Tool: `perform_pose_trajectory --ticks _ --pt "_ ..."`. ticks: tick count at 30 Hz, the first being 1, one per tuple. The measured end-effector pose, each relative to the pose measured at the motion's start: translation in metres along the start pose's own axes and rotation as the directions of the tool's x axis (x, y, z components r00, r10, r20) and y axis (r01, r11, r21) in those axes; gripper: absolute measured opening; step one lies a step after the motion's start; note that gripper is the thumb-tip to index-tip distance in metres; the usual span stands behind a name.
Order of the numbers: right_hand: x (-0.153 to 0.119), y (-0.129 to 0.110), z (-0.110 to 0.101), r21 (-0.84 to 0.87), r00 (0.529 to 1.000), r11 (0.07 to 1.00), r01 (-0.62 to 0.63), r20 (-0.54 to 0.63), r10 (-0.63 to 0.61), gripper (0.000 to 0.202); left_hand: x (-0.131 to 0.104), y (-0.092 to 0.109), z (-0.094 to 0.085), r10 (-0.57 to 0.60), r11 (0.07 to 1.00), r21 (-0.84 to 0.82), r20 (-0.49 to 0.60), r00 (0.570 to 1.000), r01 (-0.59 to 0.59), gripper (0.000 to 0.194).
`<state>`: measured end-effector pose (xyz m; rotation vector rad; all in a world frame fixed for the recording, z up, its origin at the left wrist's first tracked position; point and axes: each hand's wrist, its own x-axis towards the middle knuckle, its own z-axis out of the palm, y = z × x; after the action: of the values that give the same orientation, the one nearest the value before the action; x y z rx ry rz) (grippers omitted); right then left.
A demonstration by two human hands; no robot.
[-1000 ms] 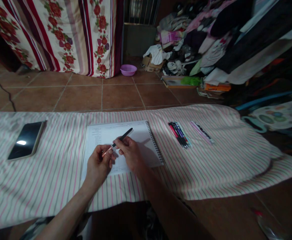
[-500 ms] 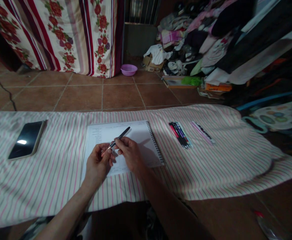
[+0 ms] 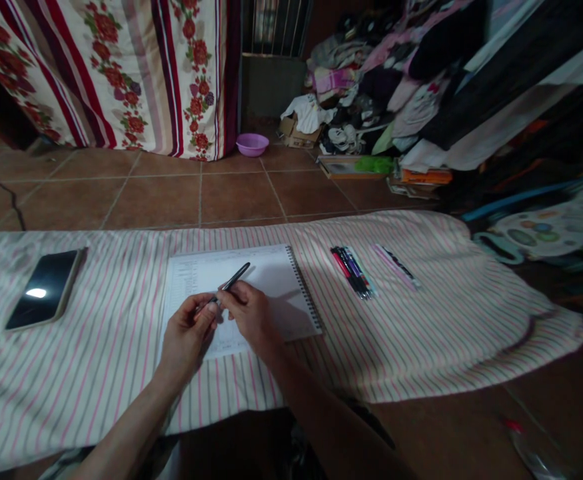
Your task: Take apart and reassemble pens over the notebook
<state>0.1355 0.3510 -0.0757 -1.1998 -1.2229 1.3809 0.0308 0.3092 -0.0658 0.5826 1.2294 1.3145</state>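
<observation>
A dark pen (image 3: 236, 275) slants up to the right between my two hands, over a spiral notebook (image 3: 281, 287) that lies open or face up. My left hand (image 3: 190, 327) pinches the pen's lower end between thumb and fingers. Higher up, near its middle, my right hand (image 3: 245, 308) grips the same pen with thumb and fingertips. Printed lines or a table show along the page's left side. The pen's lower tip is mostly hidden by the left fingers.
Several pens (image 3: 352, 272) lie bunched right of the notebook, with a pink pen (image 3: 390, 259) and a black patterned one beside them. A phone (image 3: 44, 290) rests at the left on the striped cloth (image 3: 121, 300). Beyond are a purple basin (image 3: 252, 145) and piled clothes (image 3: 341, 80).
The view has shifted slightly, so the scene sits a little lower and to the left. The right hand has come closer to the left one along the pen, and less of the lower end shows.
</observation>
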Motion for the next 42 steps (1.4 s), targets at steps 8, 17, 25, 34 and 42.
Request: perform_pose_trajectory --ticks 8,17,25,34,42 --pt "0.000 -0.009 -0.004 0.213 0.999 0.977 -0.030 -0.034 0.038 0.033 0.000 0.003 -0.002 -0.001 0.999 0.032 -0.017 1.000 0.001 0.030" --pt "0.003 -0.010 -0.008 0.198 0.994 0.979 -0.045 -0.085 0.063 0.013 0.001 0.002 -0.007 -0.069 0.997 0.033 -0.030 0.997 0.070 0.033" --pt "0.002 -0.015 -0.008 0.373 0.995 0.925 -0.076 -0.028 0.093 0.029 0.002 0.007 -0.001 -0.051 0.997 0.063 -0.042 0.998 0.054 0.035" --pt "0.004 -0.015 -0.007 0.302 0.986 0.948 -0.102 -0.097 0.137 0.017 0.001 0.004 0.000 -0.054 0.994 0.089 -0.030 0.998 0.056 0.039" --pt "0.003 -0.014 -0.008 0.489 0.987 0.861 -0.140 0.000 0.160 0.026 0.002 0.008 0.002 -0.065 0.997 0.036 -0.028 0.997 0.066 0.035"
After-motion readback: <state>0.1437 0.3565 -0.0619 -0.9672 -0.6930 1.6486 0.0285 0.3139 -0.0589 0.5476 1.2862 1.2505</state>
